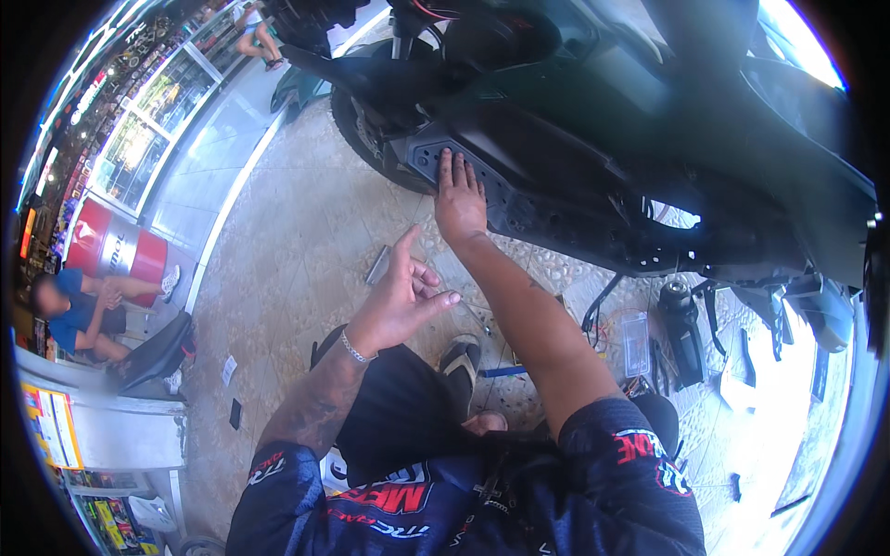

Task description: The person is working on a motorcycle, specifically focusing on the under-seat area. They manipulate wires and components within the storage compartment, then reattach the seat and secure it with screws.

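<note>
A dark scooter stands across the upper right, its lower side bare and showing slots and holes. My right hand lies flat with fingers stretched on the grey-black floorboard panel, which has small round marks along it. Nothing shows in that hand, though its palm is hidden. My left hand hovers over the floor in front of me, apart from the scooter. Its index finger points forward, the thumb stands off to the side, and the other fingers curl loosely around nothing.
On the tiled floor at right are a clear plastic box, a black cylindrical part and pliers-like tools. A seated person is at far left by a red-and-white drum and a loose black seat.
</note>
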Available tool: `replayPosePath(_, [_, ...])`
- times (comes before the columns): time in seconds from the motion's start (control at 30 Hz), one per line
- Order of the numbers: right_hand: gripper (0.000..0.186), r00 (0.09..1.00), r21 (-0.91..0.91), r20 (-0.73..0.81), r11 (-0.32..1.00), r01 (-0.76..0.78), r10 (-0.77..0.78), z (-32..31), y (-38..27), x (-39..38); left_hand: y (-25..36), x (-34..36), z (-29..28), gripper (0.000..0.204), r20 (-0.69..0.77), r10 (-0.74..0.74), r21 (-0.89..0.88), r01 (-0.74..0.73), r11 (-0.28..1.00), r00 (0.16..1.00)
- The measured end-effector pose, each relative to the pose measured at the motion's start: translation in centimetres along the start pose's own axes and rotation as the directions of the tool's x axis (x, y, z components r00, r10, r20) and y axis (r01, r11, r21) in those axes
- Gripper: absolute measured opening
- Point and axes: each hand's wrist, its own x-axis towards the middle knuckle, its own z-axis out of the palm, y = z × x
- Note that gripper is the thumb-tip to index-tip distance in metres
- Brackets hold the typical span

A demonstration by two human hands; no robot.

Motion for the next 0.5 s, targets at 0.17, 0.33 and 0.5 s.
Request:
replayPosePath(0.17, [0.078, 0.997, 0.066, -0.006, 0.995, -0.071, 0.071, -0.4, -1.1, -0.7, -0.8, -1.5, -1.5, 0.113, -0.035, -0.016, -0.061, 0.014, 0.998, 0.999])
replayPosePath(0.33, [0.056, 0.946, -0.155, -0.226, 0.967, 0.201, -0.233, -9.8, -2.8, 0.4, -1.5, -2.2, -2.7, 0.113, -0.026, -0.027, -0.057, 0.026, 0.998, 0.999])
replayPosePath(0.5, [0.031, 0.618, -0.572, -0.273, 0.641, 0.511, -0.737, -19.5, -3.0, 6.4, -2.2, -1.0, -3.5, 0.114, -0.068, -0.007, -0.103, 0.000, 0.995, 0.998])
